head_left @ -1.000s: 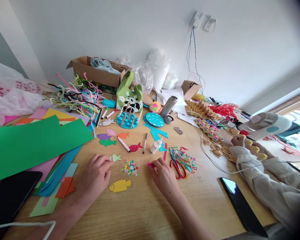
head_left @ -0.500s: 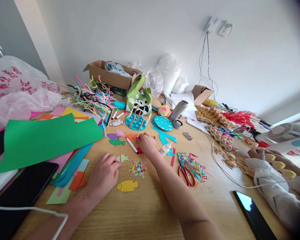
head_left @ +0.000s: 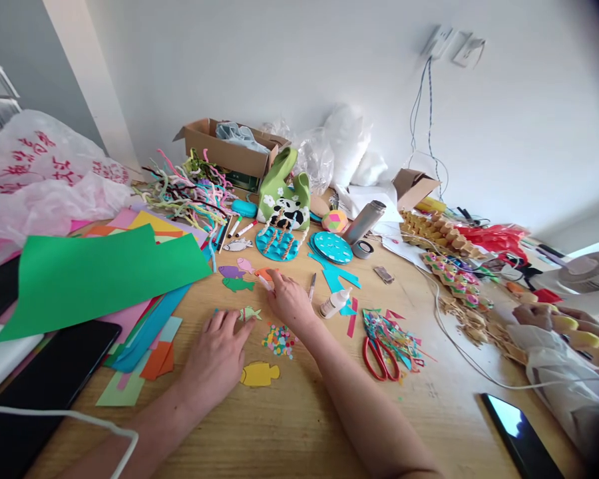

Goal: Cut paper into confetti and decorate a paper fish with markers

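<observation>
My left hand (head_left: 217,352) lies on the table with its fingers spread, its fingertips at the edge of the light green paper fish (head_left: 250,313). Closed around a white marker pen (head_left: 265,282) is my right hand (head_left: 290,301), just below the orange paper fish (head_left: 267,273). Most of the pen is hidden by the fingers. Purple (head_left: 230,272), dark green (head_left: 238,285) and pink (head_left: 245,265) fish lie to the left. Between my forearms are small coloured paper dots (head_left: 279,339) and a yellow fish (head_left: 260,374).
A glue bottle (head_left: 334,303) lies right of my right hand, near red scissors (head_left: 381,359) and paper scraps (head_left: 392,336). Green card (head_left: 114,269) tops a stack at left. A steel flask (head_left: 364,223) stands behind. At far right, another person's hand (head_left: 534,316) is beside a phone (head_left: 522,436).
My right hand has drawn back slightly from the orange fish and come down over the marker pen. My left fingers have spread and shifted toward the light green fish. The view has turned slightly left.
</observation>
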The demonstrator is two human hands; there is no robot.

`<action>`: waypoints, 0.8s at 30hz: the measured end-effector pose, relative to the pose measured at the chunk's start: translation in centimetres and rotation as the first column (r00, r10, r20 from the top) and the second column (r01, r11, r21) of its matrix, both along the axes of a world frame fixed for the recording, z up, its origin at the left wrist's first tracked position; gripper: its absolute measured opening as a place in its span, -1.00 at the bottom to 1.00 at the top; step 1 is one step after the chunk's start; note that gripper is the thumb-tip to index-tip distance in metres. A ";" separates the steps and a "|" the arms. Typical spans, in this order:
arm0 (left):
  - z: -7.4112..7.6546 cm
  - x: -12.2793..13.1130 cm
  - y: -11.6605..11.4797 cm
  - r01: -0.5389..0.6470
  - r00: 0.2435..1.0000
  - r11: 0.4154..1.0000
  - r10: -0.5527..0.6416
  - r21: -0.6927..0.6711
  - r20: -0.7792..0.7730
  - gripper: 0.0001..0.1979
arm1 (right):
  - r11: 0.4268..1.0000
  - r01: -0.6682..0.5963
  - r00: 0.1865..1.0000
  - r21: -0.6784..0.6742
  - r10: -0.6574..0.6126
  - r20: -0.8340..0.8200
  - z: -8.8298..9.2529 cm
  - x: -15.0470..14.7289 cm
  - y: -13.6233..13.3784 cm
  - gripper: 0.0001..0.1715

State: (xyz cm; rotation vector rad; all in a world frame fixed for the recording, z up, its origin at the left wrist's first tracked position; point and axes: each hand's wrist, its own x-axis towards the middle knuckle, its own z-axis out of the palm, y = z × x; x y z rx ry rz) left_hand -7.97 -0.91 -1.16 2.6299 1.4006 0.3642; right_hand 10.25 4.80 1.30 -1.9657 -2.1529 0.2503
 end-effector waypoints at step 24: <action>-0.3 0.1 -0.2 -0.035 0.998 0.999 0.035 0.000 -0.048 -0.39 | 0.990 0.082 0.031 -0.116 -0.119 -0.992 -3.7 1.0 -1.6 -0.61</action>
